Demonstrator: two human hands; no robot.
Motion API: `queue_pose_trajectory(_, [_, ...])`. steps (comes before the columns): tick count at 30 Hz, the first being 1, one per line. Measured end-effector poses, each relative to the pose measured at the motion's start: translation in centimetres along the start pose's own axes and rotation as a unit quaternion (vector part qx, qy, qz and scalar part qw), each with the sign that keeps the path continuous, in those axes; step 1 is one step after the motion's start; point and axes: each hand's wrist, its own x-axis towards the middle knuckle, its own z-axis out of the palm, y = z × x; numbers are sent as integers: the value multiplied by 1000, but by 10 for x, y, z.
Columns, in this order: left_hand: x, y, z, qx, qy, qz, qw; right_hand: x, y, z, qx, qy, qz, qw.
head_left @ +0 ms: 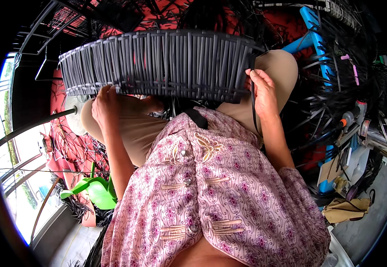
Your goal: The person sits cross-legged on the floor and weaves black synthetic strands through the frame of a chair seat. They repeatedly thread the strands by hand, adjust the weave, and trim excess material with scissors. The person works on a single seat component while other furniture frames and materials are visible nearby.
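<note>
A dark grey woven panel of plastic strips on a frame rests across my knees. My left hand grips its lower left edge, fingers curled under the rim. My right hand is at the panel's right end, pinching a thin black strip that hangs down from the edge. My beige trousers and pink patterned shirt fill the middle of the view below the panel.
Loose black strips lie tangled at the right by a blue frame. A green watering can stands at lower left on the red mat. Bottles, cans and a tan bag clutter the right side. Metal railing runs at left.
</note>
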Motion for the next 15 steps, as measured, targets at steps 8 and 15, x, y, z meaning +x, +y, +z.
queue_pose_trajectory(8, [-59,192,-13,-437,-210,152,862,-24,-46,-8,-118,-4,-2,993])
queue_pose_trajectory(15, [-83,259,31,-265,-169,406,858,-47,-49,-14,-237,1,-34,971])
